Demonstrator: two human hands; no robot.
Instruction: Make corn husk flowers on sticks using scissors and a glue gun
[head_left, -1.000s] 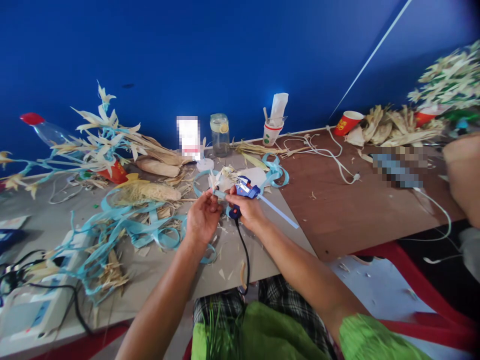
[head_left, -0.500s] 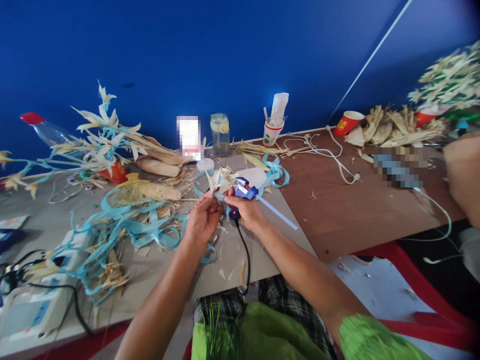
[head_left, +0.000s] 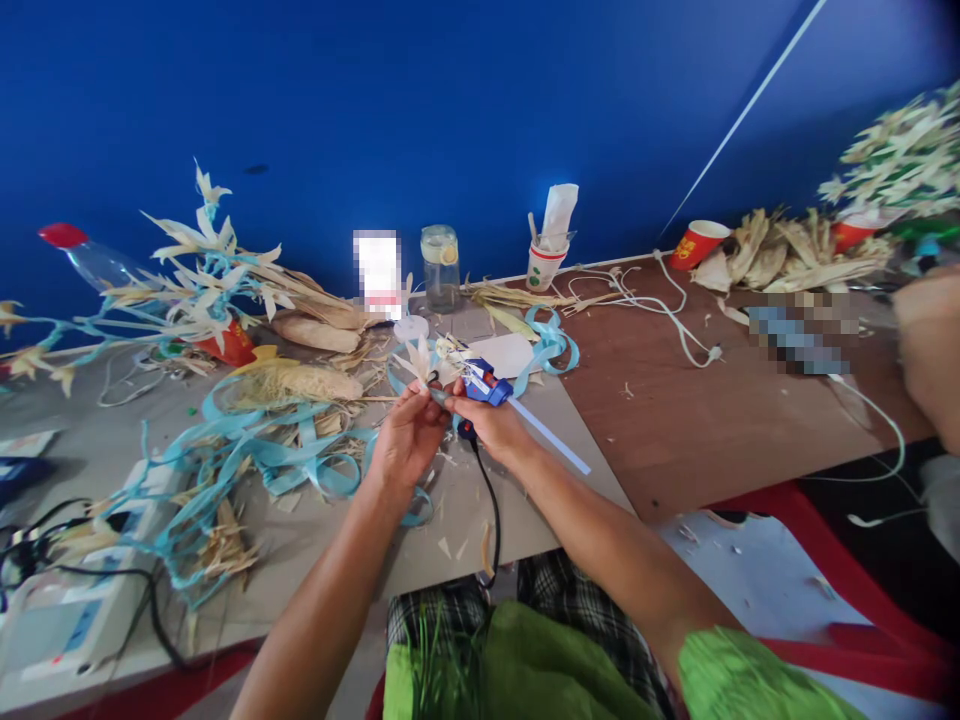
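Note:
My left hand (head_left: 411, 430) is closed, its thumb and fingers pinching a small flower (head_left: 416, 360) of pale dried husk by its base. Close against it, my right hand (head_left: 491, 422) is wrapped round a blue glue gun (head_left: 487, 384). A clear glue stick (head_left: 551, 436) juts from the gun's rear toward the lower right, and a black cord (head_left: 491, 500) hangs from its handle. The right thumb and fingertip also meet the flower's short stem (head_left: 441, 397). The gun's nozzle and much of its grip are hard to make out.
Light-blue ribbon (head_left: 262, 445) and husk scraps litter the left side. Behind are a husk-flower branch (head_left: 217, 250), a glass jar (head_left: 440, 270) and a paper cup (head_left: 545, 265). White cables (head_left: 637, 300) cross the brown board. Another person's arm (head_left: 930, 350) is at the far right.
The flower has turned in my left fingers, its petals now leaning further up and left. The glue gun has tilted slightly, its stick's end dropping a little. Both hands stay together.

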